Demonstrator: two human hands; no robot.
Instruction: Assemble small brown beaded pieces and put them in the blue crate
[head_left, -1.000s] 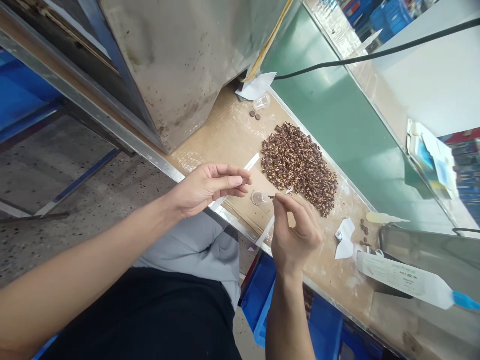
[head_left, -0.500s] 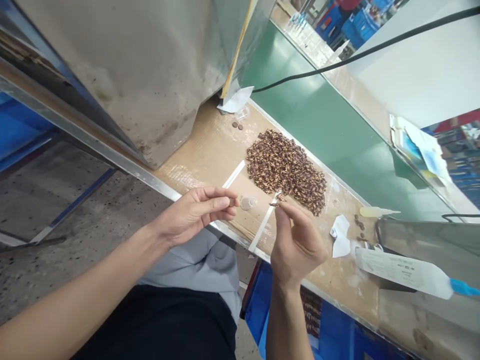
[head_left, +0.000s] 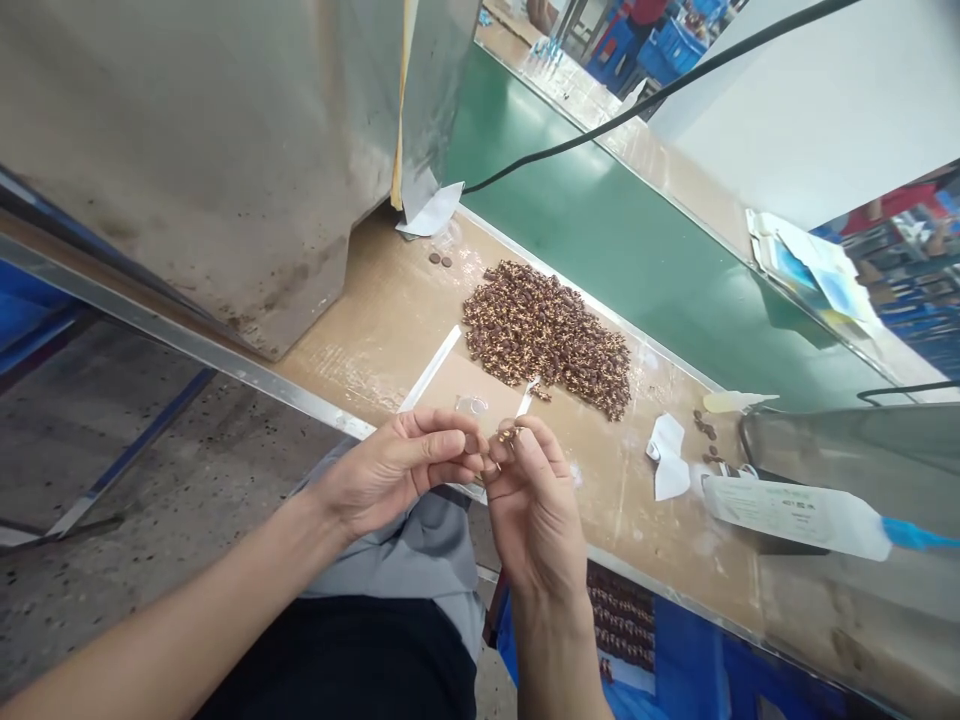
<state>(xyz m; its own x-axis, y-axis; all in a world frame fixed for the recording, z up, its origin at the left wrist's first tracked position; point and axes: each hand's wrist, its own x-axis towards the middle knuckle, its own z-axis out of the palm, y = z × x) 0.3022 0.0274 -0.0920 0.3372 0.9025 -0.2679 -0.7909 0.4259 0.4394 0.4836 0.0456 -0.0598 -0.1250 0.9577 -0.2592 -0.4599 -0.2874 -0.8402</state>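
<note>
My left hand [head_left: 401, 465] and my right hand [head_left: 529, 500] meet above the near edge of the cardboard-covered bench [head_left: 390, 310]. Thumb and forefinger of the left pinch a small dark round piece [head_left: 471, 443]. A tiny brown part with gold pins [head_left: 511, 434] is pinched in the right fingertips, touching or nearly touching the round piece. A small clear lid [head_left: 472, 405] lies on the bench just beyond the fingers. Farther back sits a heap of the same brown pinned parts [head_left: 547, 335].
A stained metal housing [head_left: 225, 150] stands at the left. A green conveyor belt [head_left: 622, 240] runs behind the bench, with a black cable across it. To the right lie white paper scraps [head_left: 664, 455], a glue nozzle [head_left: 731, 402], a white tube [head_left: 795, 515] and a metal tray [head_left: 847, 450]. A blue bin [head_left: 675, 660] sits under the bench.
Both hands have drawn back from the bench toward me and come together. The right hand, earlier near the clear lid, now holds its part against the left fingertips. The view has shifted.
</note>
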